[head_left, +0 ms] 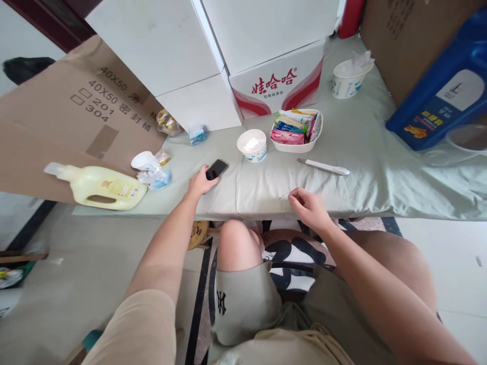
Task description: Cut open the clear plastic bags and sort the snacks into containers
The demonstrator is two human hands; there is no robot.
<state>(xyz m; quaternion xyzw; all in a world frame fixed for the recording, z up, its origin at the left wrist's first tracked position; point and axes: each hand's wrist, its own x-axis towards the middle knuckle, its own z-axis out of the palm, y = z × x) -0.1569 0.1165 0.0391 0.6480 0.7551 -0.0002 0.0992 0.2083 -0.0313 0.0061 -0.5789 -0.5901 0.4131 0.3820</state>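
Observation:
My left hand (pixel 201 181) is closed around the near left end of a black smartphone (pixel 217 170), which lies on or just over the cloth-covered table. My right hand (pixel 306 204) rests by the table's front edge with its fingers curled; whether anything is inside them is hidden. Right of the phone stands a paper cup (pixel 252 146) with something white in it. Beside that cup is a white tub (pixel 297 147) full of wrapped snacks. A white, slim-handled tool (pixel 327 167), perhaps a knife or peeler, lies beyond my right hand.
A pale yellow jug (pixel 108 187) lies on its side at the left, near a tipped paper cup (pixel 143 160) and plastic wrapping (pixel 154 177). White boxes (pixel 277 83) line the back. At the right are another paper cup (pixel 347 81) and a large blue jug (pixel 441 91).

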